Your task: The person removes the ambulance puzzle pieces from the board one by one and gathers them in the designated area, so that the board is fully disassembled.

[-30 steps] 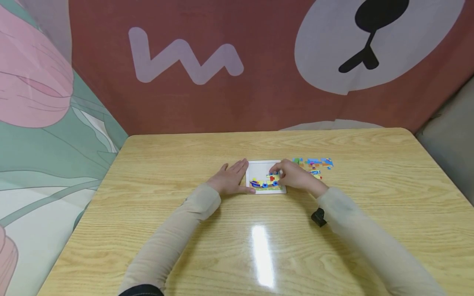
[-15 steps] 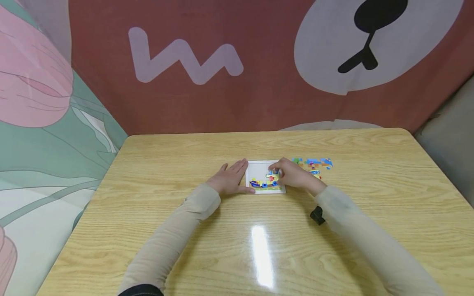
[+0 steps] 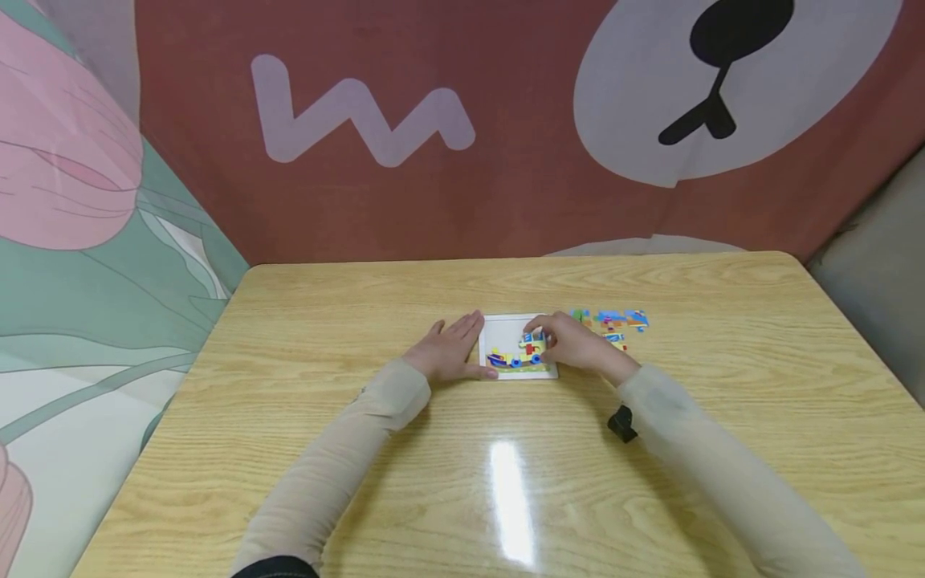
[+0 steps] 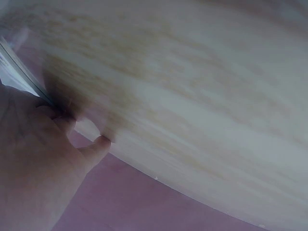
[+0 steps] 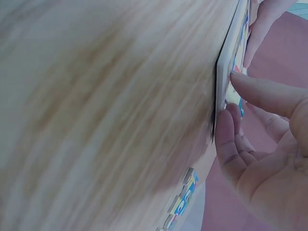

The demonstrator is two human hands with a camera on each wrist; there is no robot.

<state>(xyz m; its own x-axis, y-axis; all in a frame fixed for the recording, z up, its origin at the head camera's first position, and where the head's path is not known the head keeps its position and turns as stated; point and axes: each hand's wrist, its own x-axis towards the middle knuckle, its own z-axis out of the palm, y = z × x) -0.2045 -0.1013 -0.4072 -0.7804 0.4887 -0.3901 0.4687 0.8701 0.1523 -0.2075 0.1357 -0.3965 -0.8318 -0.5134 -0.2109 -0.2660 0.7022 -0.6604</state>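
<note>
A white-framed puzzle tray (image 3: 503,319) lies on the table, its lower part filled with joined pieces showing a colourful vehicle (image 3: 515,361). My left hand (image 3: 450,351) rests with fingers extended along the tray's left side, the thumb over its lower left corner. Over the tray's right side, my right hand (image 3: 574,343) pinches a puzzle piece (image 3: 535,339) with blue on it, at the top of the assembled part. In the right wrist view, the thumb and curled fingers meet at the tray's edge (image 5: 222,82); they partly hide the piece.
Several loose puzzle pieces (image 3: 613,319) lie on the wooden table (image 3: 361,321) just right of the tray, also visible as a row of pieces (image 5: 185,197) in the right wrist view. A patterned wall covering (image 3: 433,201) stands behind the table.
The piece under my right fingers now shows its blue part above the assembled picture, which was hidden a second ago. My right hand shifted only slightly; the left hand stayed still.
</note>
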